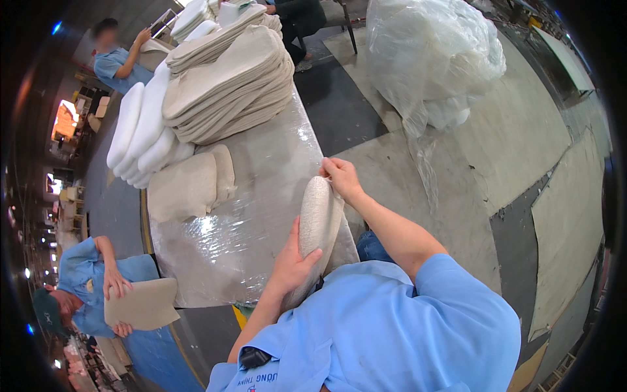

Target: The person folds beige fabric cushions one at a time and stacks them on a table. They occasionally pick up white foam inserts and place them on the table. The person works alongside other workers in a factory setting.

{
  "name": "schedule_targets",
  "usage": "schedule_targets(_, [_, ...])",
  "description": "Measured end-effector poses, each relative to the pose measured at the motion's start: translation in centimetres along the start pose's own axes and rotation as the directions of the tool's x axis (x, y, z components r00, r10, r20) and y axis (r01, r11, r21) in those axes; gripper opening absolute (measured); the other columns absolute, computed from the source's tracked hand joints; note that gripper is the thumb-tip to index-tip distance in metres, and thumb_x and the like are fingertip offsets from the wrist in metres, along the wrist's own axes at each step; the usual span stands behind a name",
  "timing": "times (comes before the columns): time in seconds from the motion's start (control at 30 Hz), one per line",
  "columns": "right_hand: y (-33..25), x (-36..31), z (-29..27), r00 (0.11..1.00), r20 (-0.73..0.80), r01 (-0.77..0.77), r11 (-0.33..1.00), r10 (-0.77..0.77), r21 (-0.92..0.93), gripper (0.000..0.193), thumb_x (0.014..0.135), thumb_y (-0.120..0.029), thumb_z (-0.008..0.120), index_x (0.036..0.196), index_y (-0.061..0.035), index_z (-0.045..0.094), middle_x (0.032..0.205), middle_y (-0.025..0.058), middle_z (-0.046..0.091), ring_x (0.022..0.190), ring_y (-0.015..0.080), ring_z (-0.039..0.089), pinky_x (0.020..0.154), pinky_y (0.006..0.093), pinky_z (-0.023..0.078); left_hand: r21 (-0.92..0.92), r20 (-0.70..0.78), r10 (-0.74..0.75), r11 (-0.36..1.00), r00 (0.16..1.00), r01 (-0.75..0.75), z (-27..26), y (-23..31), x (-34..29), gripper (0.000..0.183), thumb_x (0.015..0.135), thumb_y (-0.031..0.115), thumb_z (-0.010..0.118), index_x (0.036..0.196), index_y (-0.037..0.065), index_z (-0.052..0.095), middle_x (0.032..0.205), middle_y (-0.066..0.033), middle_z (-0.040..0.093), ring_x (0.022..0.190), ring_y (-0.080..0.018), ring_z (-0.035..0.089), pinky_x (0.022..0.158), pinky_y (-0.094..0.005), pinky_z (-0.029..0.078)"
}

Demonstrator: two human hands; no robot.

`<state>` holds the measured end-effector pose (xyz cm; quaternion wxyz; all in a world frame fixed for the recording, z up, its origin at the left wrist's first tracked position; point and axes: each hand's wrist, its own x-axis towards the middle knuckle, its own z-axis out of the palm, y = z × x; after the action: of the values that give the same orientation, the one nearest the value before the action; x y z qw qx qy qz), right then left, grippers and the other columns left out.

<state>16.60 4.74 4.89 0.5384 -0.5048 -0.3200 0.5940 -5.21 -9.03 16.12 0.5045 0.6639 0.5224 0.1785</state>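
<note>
At the edge of the table (261, 171), 1 cushion (317, 212) is held edge-up: left hand (291, 264) wrapped round it, right hand (342, 178) pinching its far end, seemingly by the cover (315, 191). A slack left grip could drop it; too hard a tug could tear cloth.

There is passing room over the table (264, 166), left of the cushion (318, 202). Covers (228, 85) and pads (138, 127) block its far end.

Here we are, inside a busy workshop!
And look: a stack of flat beige fabric pieces (228, 88), rounded white pads (138, 134), a long plastic-covered table (268, 153), a blue-shirted co-worker (81, 274).
</note>
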Motion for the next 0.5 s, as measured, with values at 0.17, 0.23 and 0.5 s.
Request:
schedule_targets(0.17, [1.2, -2.0, -3.2, 0.987, -0.161, -0.003, 0.99, 0.025, 0.138, 0.035, 0.113, -0.033, 0.057, 0.102, -0.0046, 0.075, 0.095, 0.0019, 0.075, 0.085, 0.0128, 0.065, 0.083, 0.0294, 0.052, -0.27, 0.21, -0.065, 0.955, 0.976, 0.122, 0.2, -1.2, 0.9, 0.112, 0.089, 0.035, 0.084, 0.172, 0.003, 0.017, 0.163, -0.0179, 0.046, 0.149, -0.0302, 0.047, 0.124, -0.0401, 0.034])
schedule_targets(0.23, [0.8, -2.7, -2.8, 0.991, -0.095, 0.11, 0.979, -0.095, 0.169, 0.037, 0.113, -0.033, 0.056, 0.101, -0.0043, 0.076, 0.096, 0.0027, 0.076, 0.086, 0.0128, 0.066, 0.083, 0.0291, 0.052, -0.363, 0.273, -0.062, 0.917, 0.96, 0.162, 0.3, -1.9, 1.0, 0.111, 0.091, 0.043, 0.082, 0.173, 0.006, 0.017, 0.165, -0.0156, 0.043, 0.15, -0.0292, 0.045, 0.125, -0.0401, 0.033])
schedule_targets(0.5, [-2.6, -4.2, -2.1, 0.961, 0.222, 0.146, 0.984, -0.165, 0.098, 0.053, 0.115, -0.04, 0.05, 0.088, -0.0023, 0.076, 0.092, 0.0057, 0.075, 0.086, 0.0139, 0.065, 0.083, 0.0311, 0.052, -0.363, 0.357, -0.45, 0.74, 0.819, 0.566, 3.5, -7.9, 1.9, 0.085, 0.112, 0.07, 0.027, 0.174, 0.014, 0.019, 0.178, -0.0114, 0.025, 0.16, -0.0267, 0.031, 0.129, -0.04, 0.025])
